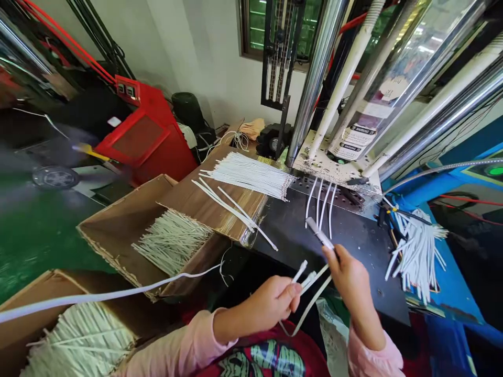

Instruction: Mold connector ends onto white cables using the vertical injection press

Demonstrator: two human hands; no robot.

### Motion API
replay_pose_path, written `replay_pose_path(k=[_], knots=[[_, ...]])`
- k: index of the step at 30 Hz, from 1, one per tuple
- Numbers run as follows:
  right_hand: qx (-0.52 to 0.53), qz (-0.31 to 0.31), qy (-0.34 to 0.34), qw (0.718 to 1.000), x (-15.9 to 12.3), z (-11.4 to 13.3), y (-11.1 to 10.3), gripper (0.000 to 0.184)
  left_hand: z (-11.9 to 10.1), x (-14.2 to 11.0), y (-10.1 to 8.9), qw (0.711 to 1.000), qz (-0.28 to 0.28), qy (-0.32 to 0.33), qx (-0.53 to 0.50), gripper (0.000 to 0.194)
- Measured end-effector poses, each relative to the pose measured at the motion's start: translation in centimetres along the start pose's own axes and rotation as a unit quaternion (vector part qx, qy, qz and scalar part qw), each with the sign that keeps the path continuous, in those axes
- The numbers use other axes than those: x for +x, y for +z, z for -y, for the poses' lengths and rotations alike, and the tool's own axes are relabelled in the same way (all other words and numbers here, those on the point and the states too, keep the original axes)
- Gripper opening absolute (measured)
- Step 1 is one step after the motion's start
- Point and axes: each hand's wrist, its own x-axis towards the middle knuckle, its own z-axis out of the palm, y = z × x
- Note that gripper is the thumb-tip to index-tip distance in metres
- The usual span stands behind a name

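Watching the head view live: left hand (271,306) curled shut around white cable ends (301,271), right hand (349,280) gripping a white plug (320,233) over the black worktable (314,235), a white cable (310,309) looping below both; white wires (173,242) sit in a cardboard box (118,230) at lower centre, more white wires (251,175) fanned out upper centre

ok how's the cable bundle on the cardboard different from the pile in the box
The bundle lies flat, strands parallel, ends lined up; the pile is splayed and crossing. The bundle sits on cardboard; the pile sits inside the box. Both are thin white cables.
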Motion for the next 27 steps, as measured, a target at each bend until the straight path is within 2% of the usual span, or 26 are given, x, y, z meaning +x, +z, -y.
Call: replay_pose_path(k=[1, 3, 5, 6, 8, 10, 12, 14, 15, 17, 18, 20, 22, 24, 25, 27], knots=[[-0.017, -0.018, 0.027, 0.999, 0.0, -0.7, -0.3, 0.057, -0.3, -0.3, 0.1, 1.0, 0.017, 0.003, 0.005, 0.055], [-0.033, -0.038, 0.054, 0.997, -0.2, -1.6, -0.8, 0.058, -1.1, -0.2, 0.2, 0.997, 0.015, 0.066, 0.033, 0.053], [-0.01, -0.026, 0.043, 0.999, -0.6, -1.3, -1.3, 0.059, -1.6, 0.9, 0.6, 0.986, 0.008, 0.153, 0.072, 0.053], [0.013, -0.013, 0.032, 0.999, -0.9, -0.8, -1.5, 0.059, -1.8, 1.7, 0.9, 0.981, 0.023, 0.172, 0.082, 0.054], [0.07, 0.009, 0.011, 0.997, -1.1, 0.3, -1.7, 0.058, -1.7, 3.3, 2.0, 0.984, 0.073, 0.149, 0.061, 0.057], [0.126, 0.009, 0.008, 0.992, -0.7, 0.8, -1.7, 0.06, -1.6, 4.5, 3.1, 0.99, 0.093, 0.106, 0.017, 0.06], [0.166, -0.01, 0.036, 0.985, 0.2, 0.4, -1.7, 0.063, -2.0, 4.7, 3.6, 0.991, 0.084, 0.099, -0.028, 0.059], [0.18, -0.038, 0.078, 0.98, 1.3, -0.8, -1.6, 0.066, -3.3, 4.1, 3.0, 0.985, 0.099, 0.115, -0.084, 0.056], [0.179, -0.05, 0.093, 0.978, 1.8, -1.5, -1.5, 0.066, -4.4, 3.6, 2.3, 0.979, 0.106, 0.123, -0.12, 0.054], [0.173, -0.059, 0.103, 0.978, 2.5, -2.6, -1.0, 0.065, -7.5, 2.6, 0.1, 0.965, 0.087, 0.165, -0.182, 0.049], [0.174, -0.053, 0.1, 0.978, 2.6, -2.9, -0.6, 0.065, -9.3, 2.0, -1.3, 0.956, 0.052, 0.207, -0.201, 0.045], [0.187, -0.023, 0.095, 0.978, 2.5, -3.1, 0.2, 0.065, -13.2, 1.0, -4.3, 0.924, -0.032, 0.337, -0.179, 0.035], [0.214, 0.013, 0.085, 0.973, 2.1, -2.9, 1.2, 0.063, -16.7, -0.2, -7.4, 0.876, -0.15, 0.455, -0.053, 0.035], [0.241, 0.044, 0.064, 0.967, 1.7, -2.6, 2.1, 0.058, -19.1, -1.0, -10.1, 0.809, -0.248, 0.52, 0.115, 0.041], [0.246, 0.052, 0.052, 0.966, 1.4, -2.4, 2.4, 0.055, -19.8, -1.2, -11.4, 0.785, -0.269, 0.519, 0.206, 0.043], [0.239, 0.06, 0.031, 0.969, 1.0, -2.2, 2.9, 0.049, -19.8, -0.9, -13.5, 0.757, -0.261, 0.465, 0.376, 0.037]])
